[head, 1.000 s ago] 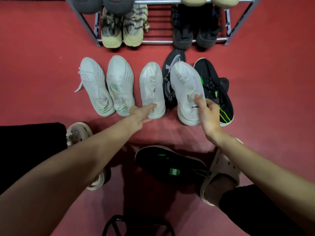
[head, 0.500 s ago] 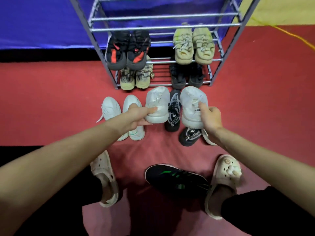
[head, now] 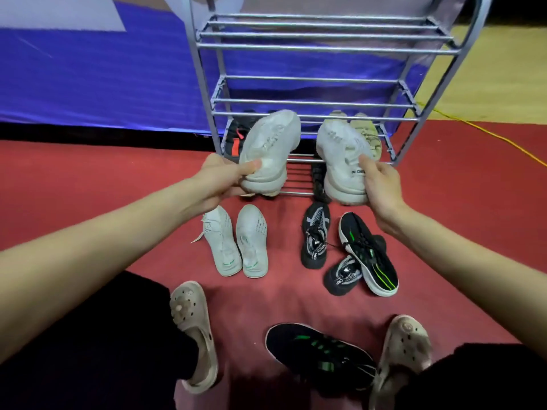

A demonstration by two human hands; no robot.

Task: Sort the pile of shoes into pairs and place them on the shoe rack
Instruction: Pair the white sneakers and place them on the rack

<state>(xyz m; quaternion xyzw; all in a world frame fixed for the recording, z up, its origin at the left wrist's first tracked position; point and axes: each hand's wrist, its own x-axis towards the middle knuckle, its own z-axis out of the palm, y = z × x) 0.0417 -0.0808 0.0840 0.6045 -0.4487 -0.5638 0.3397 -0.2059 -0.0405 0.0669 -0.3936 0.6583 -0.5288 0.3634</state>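
My left hand grips the heel of a white chunky sneaker, held in the air with its toe toward the shoe rack. My right hand grips the heel of the matching white sneaker, also lifted. Both hang in front of the rack's lower shelves. On the red floor lie a pair of white knit shoes, two black-and-white patterned shoes, and two black shoes with green stripes.
The rack's two upper shelves hold nothing. Lower shelves carry black-and-red shoes, beige shoes and dark shoes. My feet in beige clogs stand on the floor. A blue wall panel runs behind; a yellow cable lies right.
Both hands have lifted the two white chunky sneakers off the floor and raised them toward the rack. The view has tilted up, showing more of the rack.
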